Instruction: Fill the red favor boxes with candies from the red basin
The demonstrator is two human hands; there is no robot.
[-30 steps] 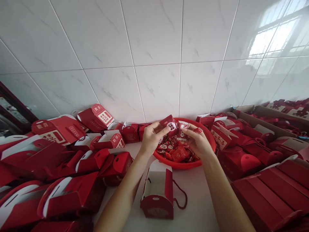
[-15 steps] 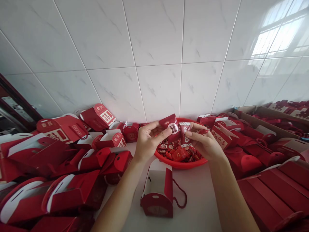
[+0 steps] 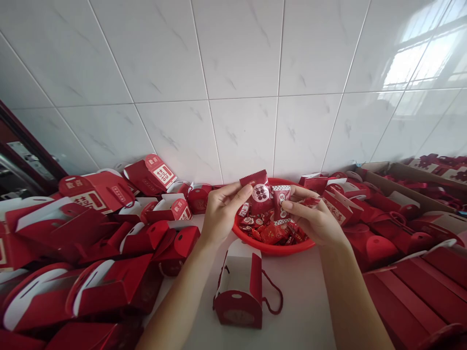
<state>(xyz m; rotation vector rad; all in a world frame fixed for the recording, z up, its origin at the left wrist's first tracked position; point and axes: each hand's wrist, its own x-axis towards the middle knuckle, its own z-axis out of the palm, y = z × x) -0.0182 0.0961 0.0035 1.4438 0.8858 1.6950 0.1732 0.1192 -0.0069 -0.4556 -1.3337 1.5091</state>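
My left hand (image 3: pixel 221 214) pinches a large dark red candy packet (image 3: pixel 260 192) with a printed emblem, and a smaller wrapped piece shows below its fingers. My right hand (image 3: pixel 315 218) holds a smaller red packet with white dotted ends (image 3: pixel 282 204) between thumb and fingers; another red wrapper lies against its fingertips. Both hands are above a round red basin (image 3: pixel 276 250) of wrapped candies (image 3: pixel 272 233). Nearer to me, a red box (image 3: pixel 239 304) with a white inside stands open on the white table (image 3: pixel 295 301), its dark red cord handle (image 3: pixel 273 294) hanging out to the right.
Many red boxes (image 3: pixel 120 287) crowd the left side, several with flaps raised. More red boxes (image 3: pixel 379 245) fill the right, near a cardboard carton (image 3: pixel 419 192) of red items. A tiled wall (image 3: pixel 244 131) rises behind the basin.
My left thumb has shifted left on the large packet, uncovering more of its emblem. My right hand has moved slightly right and down, still with its packet. The view has shifted a little.
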